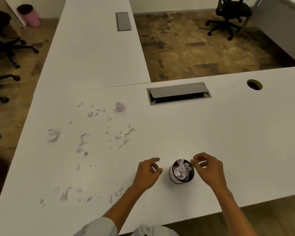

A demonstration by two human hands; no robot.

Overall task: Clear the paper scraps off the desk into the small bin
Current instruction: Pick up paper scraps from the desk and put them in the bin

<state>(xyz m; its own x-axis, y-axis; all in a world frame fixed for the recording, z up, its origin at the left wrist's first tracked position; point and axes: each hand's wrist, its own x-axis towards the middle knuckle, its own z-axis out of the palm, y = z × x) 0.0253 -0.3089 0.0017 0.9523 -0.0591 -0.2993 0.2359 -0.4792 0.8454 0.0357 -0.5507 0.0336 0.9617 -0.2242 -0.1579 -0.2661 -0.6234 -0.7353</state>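
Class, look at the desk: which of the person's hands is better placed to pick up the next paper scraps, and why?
Probably the left hand. The remaining paper scraps all lie on the desk to the left of the small bin, on that hand's side. The right hand sits beyond the bin and would have to cross over it.

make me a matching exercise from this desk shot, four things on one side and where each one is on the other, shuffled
Things:
1. small bin
2. pink bin
3. crumpled paper ball
4. round cable hole

Places:
A. desk top, far right
B. floor, far left corner
C. between the left hand and right hand
D. desk, left of the open cable tray

Pairs: 1-C, 2-B, 3-D, 4-A
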